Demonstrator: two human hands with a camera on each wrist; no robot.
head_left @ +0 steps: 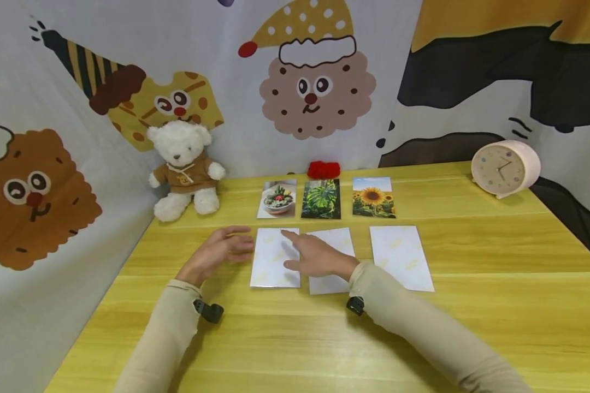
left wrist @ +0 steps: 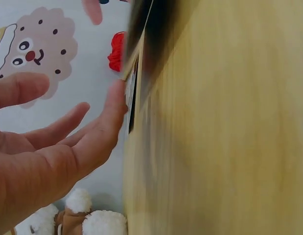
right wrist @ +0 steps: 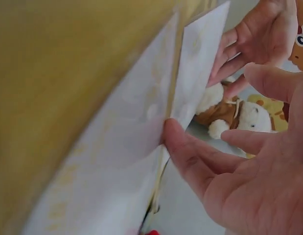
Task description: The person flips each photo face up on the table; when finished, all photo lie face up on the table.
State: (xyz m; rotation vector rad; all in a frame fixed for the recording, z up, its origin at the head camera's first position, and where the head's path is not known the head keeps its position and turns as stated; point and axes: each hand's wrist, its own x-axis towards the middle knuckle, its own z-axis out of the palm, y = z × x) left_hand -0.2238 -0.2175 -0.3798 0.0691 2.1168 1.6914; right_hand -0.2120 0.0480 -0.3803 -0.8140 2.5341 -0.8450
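Three white cards with faint yellow marks lie in a row: a left card [head_left: 267,267], a middle card [head_left: 329,285] and a right card [head_left: 403,256]. My left hand [head_left: 218,252] is beside the left card, its loosely spread fingers pointing at that card's left edge. Over the left and middle cards reaches my right hand [head_left: 319,255], index finger extended toward the left card's top edge. In the right wrist view, one fingertip [right wrist: 174,129] is right at the gap between two white cards. Neither hand grips anything.
Behind the white cards lie three picture cards: a potted succulent [head_left: 277,201], green leaves [head_left: 321,199] and a sunflower [head_left: 373,197]. A red bundle [head_left: 324,170] sits by the wall. The teddy bear [head_left: 184,164] is at back left, the pink clock [head_left: 503,168] at back right.
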